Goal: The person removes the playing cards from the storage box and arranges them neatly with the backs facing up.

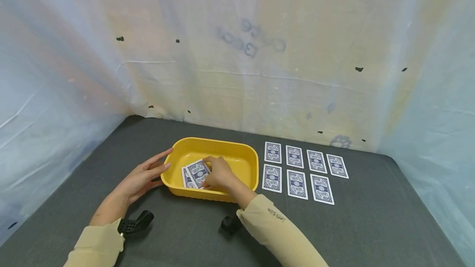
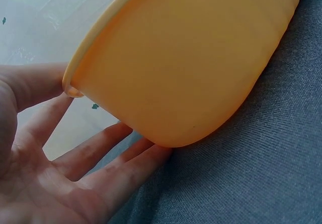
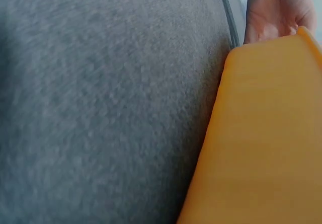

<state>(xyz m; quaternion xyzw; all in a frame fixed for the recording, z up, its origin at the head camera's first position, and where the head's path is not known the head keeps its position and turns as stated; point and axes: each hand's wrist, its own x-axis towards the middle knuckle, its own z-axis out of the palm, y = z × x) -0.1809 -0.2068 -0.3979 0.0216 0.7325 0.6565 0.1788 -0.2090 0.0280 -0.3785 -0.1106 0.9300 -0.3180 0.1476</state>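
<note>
A yellow plastic tray (image 1: 237, 155) sits on the dark table, with blue-backed playing cards lying in its left half. My right hand (image 1: 219, 172) reaches over the near rim and holds the top playing card (image 1: 196, 171) by its edges between thumb and fingers. Another playing card (image 1: 186, 178) shows partly from under it. At the tray's left end, my left hand (image 1: 142, 176) touches the rim and outer wall with its fingers spread and fairly straight. In the left wrist view, the fingertips meet the wall (image 2: 176, 68). The right wrist view shows the tray's outside, hiding the right hand.
To the right of the tray, several playing cards (image 1: 272, 177) lie face down in two rows. Behind the table hangs a pale plastic sheet (image 1: 237, 73), with more sheeting on both sides. Grey cloth (image 1: 178, 234) covers the table.
</note>
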